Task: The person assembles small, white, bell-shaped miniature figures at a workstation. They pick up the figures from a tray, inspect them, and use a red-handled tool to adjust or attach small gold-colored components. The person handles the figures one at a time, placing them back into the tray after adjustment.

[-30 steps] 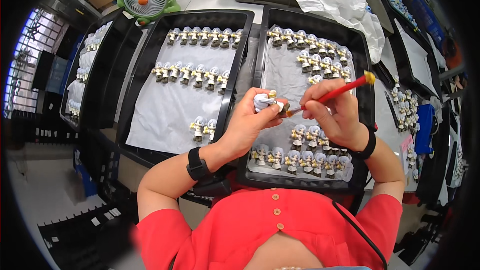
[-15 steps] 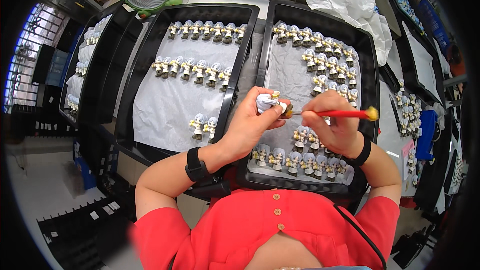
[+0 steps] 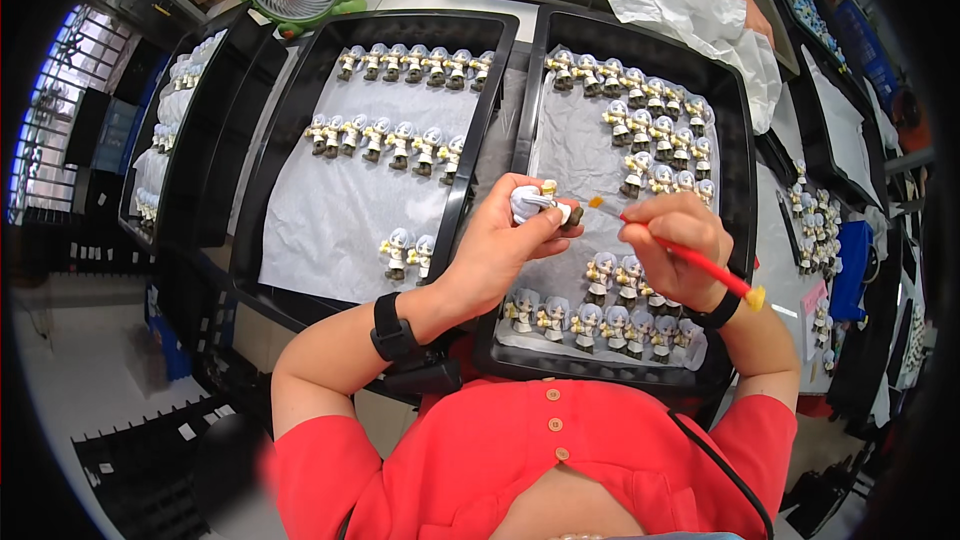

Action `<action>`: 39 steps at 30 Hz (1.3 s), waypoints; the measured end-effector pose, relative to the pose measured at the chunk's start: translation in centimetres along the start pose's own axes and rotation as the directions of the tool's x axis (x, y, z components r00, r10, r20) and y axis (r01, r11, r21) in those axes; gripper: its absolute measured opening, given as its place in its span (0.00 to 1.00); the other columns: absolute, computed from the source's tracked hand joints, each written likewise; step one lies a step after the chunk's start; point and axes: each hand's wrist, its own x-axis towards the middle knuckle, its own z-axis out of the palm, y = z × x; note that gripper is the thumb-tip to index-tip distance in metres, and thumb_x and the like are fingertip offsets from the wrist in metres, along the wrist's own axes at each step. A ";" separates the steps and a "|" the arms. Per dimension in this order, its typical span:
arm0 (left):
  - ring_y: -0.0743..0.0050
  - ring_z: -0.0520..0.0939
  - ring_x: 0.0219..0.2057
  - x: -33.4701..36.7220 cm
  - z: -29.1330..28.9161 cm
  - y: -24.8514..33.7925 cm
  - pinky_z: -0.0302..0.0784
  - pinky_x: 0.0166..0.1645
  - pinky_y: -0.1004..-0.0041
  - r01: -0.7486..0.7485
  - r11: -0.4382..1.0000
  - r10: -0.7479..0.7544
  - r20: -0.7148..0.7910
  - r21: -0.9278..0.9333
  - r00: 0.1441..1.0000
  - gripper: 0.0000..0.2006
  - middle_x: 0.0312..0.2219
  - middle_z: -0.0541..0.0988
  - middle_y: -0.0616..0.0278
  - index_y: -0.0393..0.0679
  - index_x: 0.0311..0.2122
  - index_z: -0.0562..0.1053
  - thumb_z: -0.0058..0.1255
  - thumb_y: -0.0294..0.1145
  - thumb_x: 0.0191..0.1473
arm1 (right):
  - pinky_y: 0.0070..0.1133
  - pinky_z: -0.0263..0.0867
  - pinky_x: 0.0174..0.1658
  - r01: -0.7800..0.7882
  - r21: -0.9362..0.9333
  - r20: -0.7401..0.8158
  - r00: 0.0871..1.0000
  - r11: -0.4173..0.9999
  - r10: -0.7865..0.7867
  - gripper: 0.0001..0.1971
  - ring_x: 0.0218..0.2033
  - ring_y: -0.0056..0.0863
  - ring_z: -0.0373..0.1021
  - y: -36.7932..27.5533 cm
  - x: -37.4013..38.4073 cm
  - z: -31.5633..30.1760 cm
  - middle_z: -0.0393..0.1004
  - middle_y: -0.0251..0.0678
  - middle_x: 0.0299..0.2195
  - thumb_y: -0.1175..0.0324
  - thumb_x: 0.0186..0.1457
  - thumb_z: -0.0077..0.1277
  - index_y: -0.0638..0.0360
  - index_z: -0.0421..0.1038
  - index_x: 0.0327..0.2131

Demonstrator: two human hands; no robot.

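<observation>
Between the thumb and fingers of my left hand is a small figurine with pale hair, a white outfit and dark boots, lying sideways with its boots to the right. My right hand pinches a thin paintbrush with a red handle and a yellow end. The brush's brown bristle tip sits just right of the boots, apart from them. Both hands are above the right black tray, where rows of similar figurines rest on white paper.
At left, another black tray holds more figurine rows on paper. A tilted black tray stands beyond it. A green fan is at the far left, crumpled white paper at the far right. Another person's hand reaches over that paper.
My right hand has drawn the brush tip away from the figurine's boots and tilted the handle downward to the right. Another person's arm has come in at the far right.
</observation>
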 end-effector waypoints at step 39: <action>0.58 0.76 0.46 0.1 0.3 0.6 0.76 0.48 0.72 -0.040 0.991 0.028 -0.094 -0.125 0.995 0.11 0.44 0.72 0.48 0.37 0.42 0.59 0.45 0.24 0.55 | 0.16 0.70 0.33 -0.478 0.505 -0.024 0.824 0.718 0.566 0.07 0.28 0.18 0.71 1.1 -0.8 1.0 0.71 0.37 0.29 0.76 0.54 0.49 0.65 0.61 0.34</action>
